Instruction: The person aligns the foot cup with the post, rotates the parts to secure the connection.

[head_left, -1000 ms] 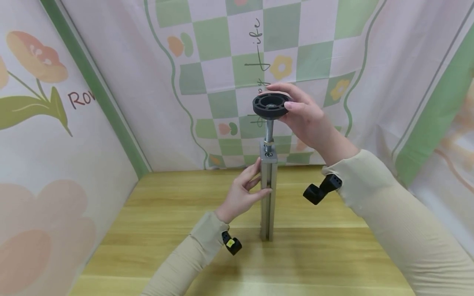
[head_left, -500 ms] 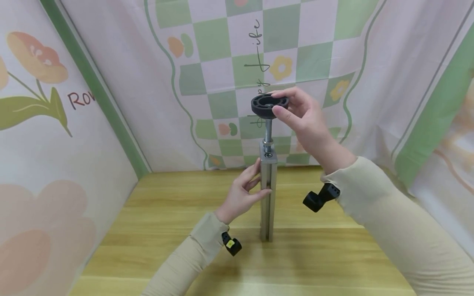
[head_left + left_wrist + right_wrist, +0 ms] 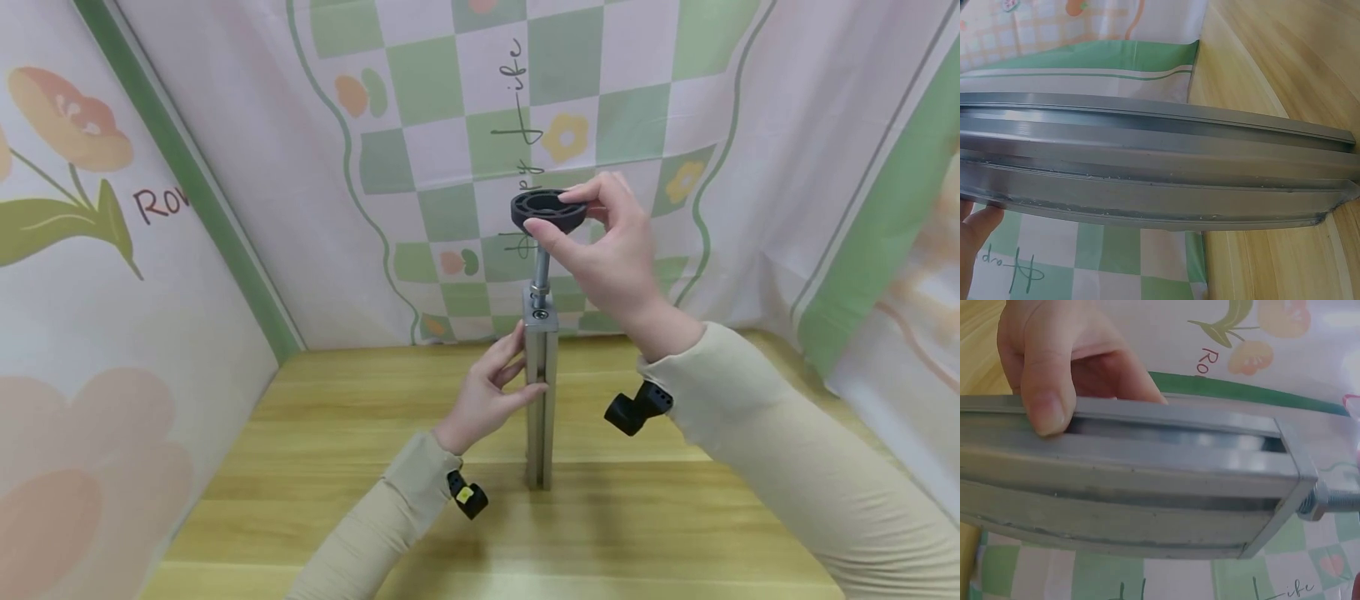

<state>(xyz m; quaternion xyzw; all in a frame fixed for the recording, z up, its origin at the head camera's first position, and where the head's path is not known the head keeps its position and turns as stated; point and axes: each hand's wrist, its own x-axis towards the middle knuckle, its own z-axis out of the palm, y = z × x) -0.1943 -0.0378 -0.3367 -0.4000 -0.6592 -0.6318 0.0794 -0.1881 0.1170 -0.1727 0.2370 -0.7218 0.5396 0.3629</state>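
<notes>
Head view: grooved metal post [image 3: 542, 437] upright on the wood-grained desk [image 3: 637, 517]

Leftmost, I see the left hand [image 3: 486, 393] clamped around its straight, slotted sides. From the flat end plate [image 3: 551, 320], a threaded steel-grey rod [image 3: 542, 268] rises to a round, hollowed black disc [image 3: 551, 215], its rim pinched by the right hand [image 3: 611, 254] at right.

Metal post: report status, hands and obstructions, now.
Left hand holding metal post, upright on table. Right hand pinching rim of black disc, atop threaded rod. No obstruction seen at either hand.
</notes>
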